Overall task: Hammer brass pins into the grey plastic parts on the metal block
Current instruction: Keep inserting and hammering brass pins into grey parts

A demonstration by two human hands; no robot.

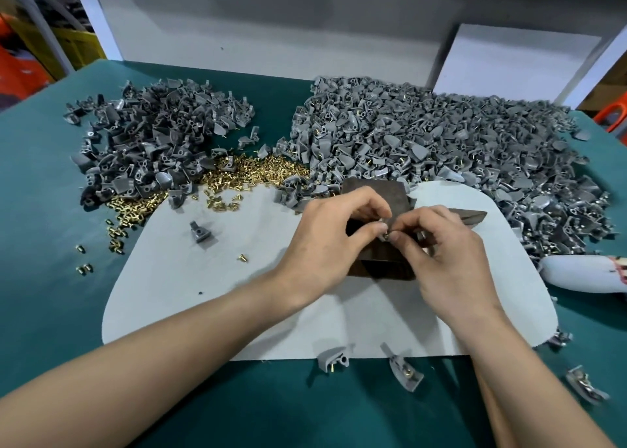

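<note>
Left hand [325,240], right hand [444,254], fingers [375,227] pinching grey part [385,236] over metal block [373,193]

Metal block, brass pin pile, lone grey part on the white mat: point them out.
metal block [369,191], head view, far top face
brass pin pile [244,172], head view, heap's middle
lone grey part [201,232], head view, its body

Your bench colours:
Table cover [51,210] teal, mat [237,295] pale grey, brass pins [237,172] gold, metal block [371,191] dark brown; upper-left parts pile [152,135] dark grey, upper-right pile [424,135] lighter.

Teal table [40,183], white back panel [271,23]
</note>
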